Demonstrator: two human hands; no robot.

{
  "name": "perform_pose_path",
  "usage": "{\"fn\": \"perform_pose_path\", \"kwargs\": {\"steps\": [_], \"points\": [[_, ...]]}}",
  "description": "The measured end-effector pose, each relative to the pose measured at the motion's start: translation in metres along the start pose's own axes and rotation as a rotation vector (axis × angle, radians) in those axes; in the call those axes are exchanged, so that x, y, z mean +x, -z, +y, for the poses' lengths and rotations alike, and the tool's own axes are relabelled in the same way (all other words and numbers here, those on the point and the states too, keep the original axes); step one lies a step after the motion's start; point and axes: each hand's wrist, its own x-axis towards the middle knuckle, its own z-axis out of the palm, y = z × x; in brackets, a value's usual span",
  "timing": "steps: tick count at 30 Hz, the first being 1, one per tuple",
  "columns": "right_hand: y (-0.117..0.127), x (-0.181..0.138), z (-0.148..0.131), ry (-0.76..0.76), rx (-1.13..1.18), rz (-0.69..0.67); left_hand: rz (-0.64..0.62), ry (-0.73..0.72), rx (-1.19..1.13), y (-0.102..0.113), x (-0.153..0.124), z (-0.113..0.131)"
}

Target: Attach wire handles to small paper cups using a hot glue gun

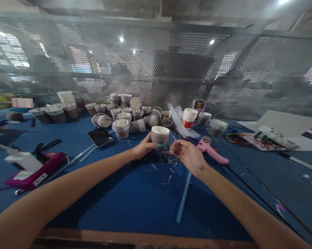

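A paper cup [159, 135] wrapped in grey-brown twine stands upright in my left hand [143, 147], its white rim uppermost. The thumb, with a green nail, presses on the cup's near side. Just right of the cup is my right hand [188, 155], palm turned up and fingers curled together. A thin strand of twine [166, 152] shows at those fingertips; how they grip it is partly hidden. Loose twine [173, 160] and small scraps lie on the blue table below. Beyond my right hand rests a pink glue gun [213, 154], its cable running toward the near right.
Several wrapped cups with handles [121, 128] crowd the back left. Stacked white-and-red paper cups [189, 119] stand behind the glue gun. A phone [100, 137] and a purple power strip [42, 173] lie left. A perforated metal screen [182, 65] closes the back.
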Motion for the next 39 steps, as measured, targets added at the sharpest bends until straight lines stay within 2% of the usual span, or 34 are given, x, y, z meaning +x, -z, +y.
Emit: {"fn": "perform_pose_path", "kwargs": {"steps": [5, 11, 20, 26, 32, 39], "points": [[-0.002, -0.005, -0.011, -0.018, 0.000, -0.132, 0.125, -0.030, 0.128, 0.001, 0.004, -0.004], [-0.006, -0.008, 0.000, 0.129, -0.267, -0.080, 0.165, -0.048, 0.204, 0.001, 0.002, 0.000], [-0.012, -0.012, 0.003, 0.141, -0.419, -0.158, 0.097, -0.069, 0.199, -0.005, 0.000, 0.002], [-0.011, -0.011, 0.003, 0.144, -0.432, -0.134, 0.141, -0.025, 0.101, -0.001, -0.002, 0.001], [-0.008, -0.009, 0.005, 0.148, -0.427, -0.116, 0.036, 0.002, 0.003, 0.001, -0.004, 0.002], [-0.008, -0.007, 0.007, 0.160, -0.473, -0.120, 0.087, -0.001, 0.109, -0.003, -0.002, 0.002]]}}
